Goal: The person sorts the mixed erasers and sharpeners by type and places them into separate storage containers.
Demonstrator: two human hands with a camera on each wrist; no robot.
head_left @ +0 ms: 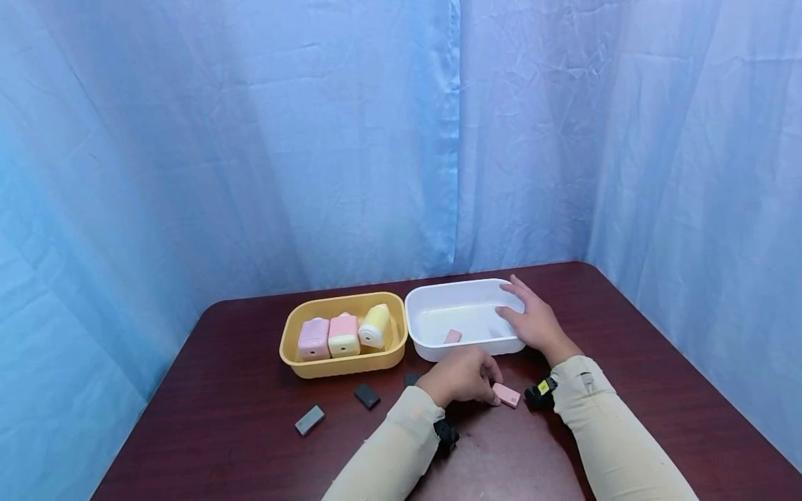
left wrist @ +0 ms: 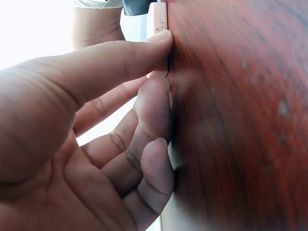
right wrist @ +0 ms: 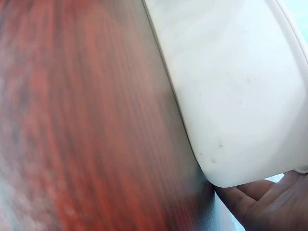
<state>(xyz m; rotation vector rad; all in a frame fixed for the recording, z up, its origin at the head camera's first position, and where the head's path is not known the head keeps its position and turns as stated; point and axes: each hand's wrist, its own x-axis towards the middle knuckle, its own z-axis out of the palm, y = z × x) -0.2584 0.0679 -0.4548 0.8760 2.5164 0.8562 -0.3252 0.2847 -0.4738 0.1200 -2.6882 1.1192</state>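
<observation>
My left hand [head_left: 462, 374] is low over the table, palm towards its wrist camera. Its thumb and index finger pinch the near end of a small flat pink block [head_left: 507, 395], which has small dark marks on one face. In the left wrist view the block [left wrist: 158, 17] stands against the tabletop, partly covered by the thumb. My right hand [head_left: 537, 323] holds the right end of a white plastic bin [head_left: 432, 353], with the thumb and a finger over the rim. The right wrist view shows the hand [right wrist: 269, 204] against the bin's outer corner. Another pink block [head_left: 453, 336] lies inside the bin.
Left of the white bin is a yellow bin [head_left: 341, 367] holding a lilac bottle [head_left: 314, 337], a pink and yellow bottle [head_left: 344, 334] and a yellow and white bottle [head_left: 375, 325]. A grey block [head_left: 310, 420] and dark blocks [head_left: 367, 396] lie on the table before it.
</observation>
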